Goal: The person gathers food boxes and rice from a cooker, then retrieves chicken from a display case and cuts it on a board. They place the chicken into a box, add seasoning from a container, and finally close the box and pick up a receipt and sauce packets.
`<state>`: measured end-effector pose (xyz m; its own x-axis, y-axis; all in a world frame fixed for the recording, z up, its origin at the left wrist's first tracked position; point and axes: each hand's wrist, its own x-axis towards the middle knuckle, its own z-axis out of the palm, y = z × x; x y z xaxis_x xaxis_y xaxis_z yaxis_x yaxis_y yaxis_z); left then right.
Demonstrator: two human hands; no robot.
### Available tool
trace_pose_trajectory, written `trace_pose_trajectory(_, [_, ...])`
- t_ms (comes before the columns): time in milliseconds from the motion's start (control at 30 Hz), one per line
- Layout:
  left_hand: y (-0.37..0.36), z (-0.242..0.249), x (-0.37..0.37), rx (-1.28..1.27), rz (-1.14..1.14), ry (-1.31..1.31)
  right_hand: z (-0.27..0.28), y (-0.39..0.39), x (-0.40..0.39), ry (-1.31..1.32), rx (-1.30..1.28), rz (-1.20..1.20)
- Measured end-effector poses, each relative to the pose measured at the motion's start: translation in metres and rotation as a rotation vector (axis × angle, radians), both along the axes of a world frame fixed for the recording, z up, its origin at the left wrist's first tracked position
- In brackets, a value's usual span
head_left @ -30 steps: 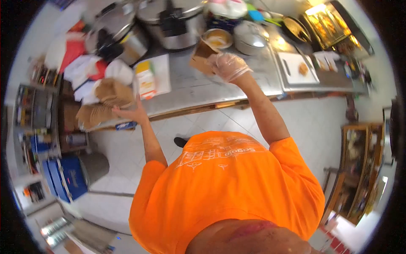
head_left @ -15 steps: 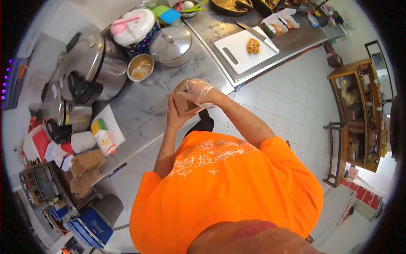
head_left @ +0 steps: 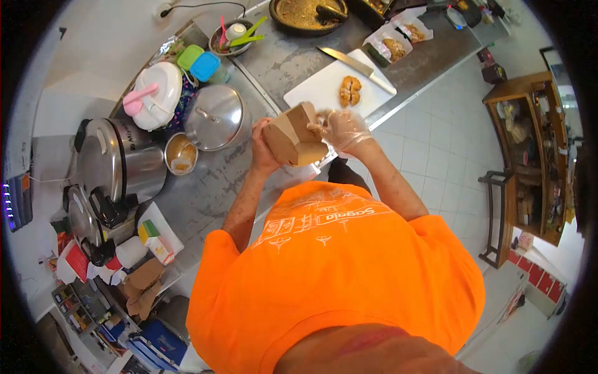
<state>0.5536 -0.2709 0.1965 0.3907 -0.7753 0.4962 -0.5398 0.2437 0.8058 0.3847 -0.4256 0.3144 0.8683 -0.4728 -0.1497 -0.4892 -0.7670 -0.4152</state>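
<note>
A brown cardboard food box [head_left: 288,138] is held in front of my chest, its top open and its flaps spread. My left hand [head_left: 264,148], bare, is wrapped around the box's left side. My right hand [head_left: 346,131] wears a clear plastic glove, and its fingers pinch the box's right flap. Just beyond the box lies a white cutting board [head_left: 311,88] with a browned, cut-up piece of food [head_left: 350,91] on it. A knife [head_left: 358,64] with a white handle rests along the board's far edge.
Two filled paper boxes [head_left: 393,48] stand past the knife, near a large stone mortar [head_left: 302,14]. On the left are a lidded pot [head_left: 215,118], a small metal bowl [head_left: 181,154] and a big steel pressure cooker [head_left: 103,159]. Flat brown cardboard [head_left: 143,287] lies at the lower left.
The box has opened out and shifted right toward the cutting board. My gloved right hand has moved from over the box to its right flap. The view has turned.
</note>
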Motion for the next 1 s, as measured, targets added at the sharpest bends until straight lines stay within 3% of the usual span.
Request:
trace_pose_trajectory(33, [-0.014,0.006,-0.002,0.004,0.019,-0.001,0.011,-0.008,0.003,0.046,0.229,-0.075])
trace_pose_trajectory(67, [-0.024,0.019,-0.006,-0.034,0.004,-0.126,0.005,-0.022,0.003,0.051,0.239,-0.047])
trace_pose_trajectory(100, [-0.031,0.025,-0.014,-0.063,-0.011,-0.25,-0.003,-0.035,0.001,0.079,0.153,0.156])
trace_pose_trajectory(133, [-0.036,0.019,-0.023,-0.044,0.016,-0.249,-0.009,-0.049,-0.003,0.1,0.063,0.357])
trace_pose_trajectory(167, [-0.041,0.012,-0.032,0.064,0.07,-0.157,0.004,-0.064,-0.001,0.241,0.108,0.413])
trace_pose_trajectory(233, [-0.059,0.005,-0.048,0.172,0.144,-0.078,-0.054,-0.12,0.003,0.237,0.248,0.454])
trace_pose_trajectory(267, [-0.065,0.005,-0.061,0.186,0.231,0.076,-0.082,-0.148,0.001,0.243,0.395,0.462])
trace_pose_trajectory(300, [-0.073,0.002,-0.074,0.194,0.319,0.234,-0.096,-0.178,-0.013,0.084,0.373,0.484])
trace_pose_trajectory(333, [-0.078,-0.001,-0.085,0.204,0.337,0.233,-0.097,-0.195,-0.018,0.083,0.384,0.501])
trace_pose_trajectory(400, [-0.083,-0.011,-0.107,0.159,0.328,0.607,-0.102,-0.22,-0.026,0.295,-0.111,0.123])
trace_pose_trajectory(433, [-0.076,-0.027,-0.116,0.164,0.358,0.61,-0.12,-0.228,-0.03,0.296,-0.102,0.152])
trace_pose_trajectory(500, [-0.053,-0.061,-0.13,0.353,0.345,0.976,-0.175,-0.233,-0.035,-0.037,-0.206,0.367])
trace_pose_trajectory(533, [-0.053,-0.063,-0.139,0.351,0.37,0.973,-0.18,-0.231,-0.033,-0.047,-0.196,0.387])
trace_pose_trajectory(600, [-0.053,-0.07,-0.159,-0.096,0.185,1.371,-0.19,-0.222,-0.033,-0.089,-0.157,0.376])
trace_pose_trajectory(667, [-0.055,-0.065,-0.164,-0.081,0.146,1.422,-0.206,-0.214,-0.03,-0.236,-0.174,0.358])
trace_pose_trajectory(767, [-0.06,-0.056,-0.169,-0.055,0.127,1.527,-0.213,-0.213,-0.021,-0.225,-0.211,0.387])
trace_pose_trajectory(933, [-0.082,-0.056,-0.174,-0.073,0.249,1.655,-0.206,-0.229,0.001,-0.092,-0.134,0.697])
trace_pose_trajectory(1000, [-0.087,-0.071,-0.174,-0.167,0.172,1.75,-0.21,-0.236,0.008,-0.133,-0.088,0.701])
